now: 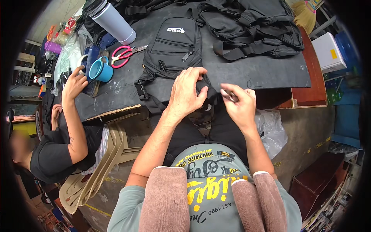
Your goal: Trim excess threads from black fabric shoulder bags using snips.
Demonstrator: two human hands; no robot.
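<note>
A black sling bag (170, 46) with several zippers lies on the dark table, its near end at the table's front edge. My left hand (186, 89) rests over that near end, fingers curled onto the fabric beside a black strap. Just right of the bag, my right hand (241, 104) is closed around a small dark tool (230, 95), mostly hidden by the fingers, so its kind is unclear. A black buckle (141, 89) hangs at the bag's near left corner. Scissors with pink handles (122, 56) lie left of the bag.
More black bags (251, 29) are piled at the far right of the table (266, 73). A blue mug (101, 70) and a grey-blue tumbler (114, 24) stand left. A co-worker's hand (74, 83) reaches beside the mug. Beige plastic chairs (110, 154) stand below.
</note>
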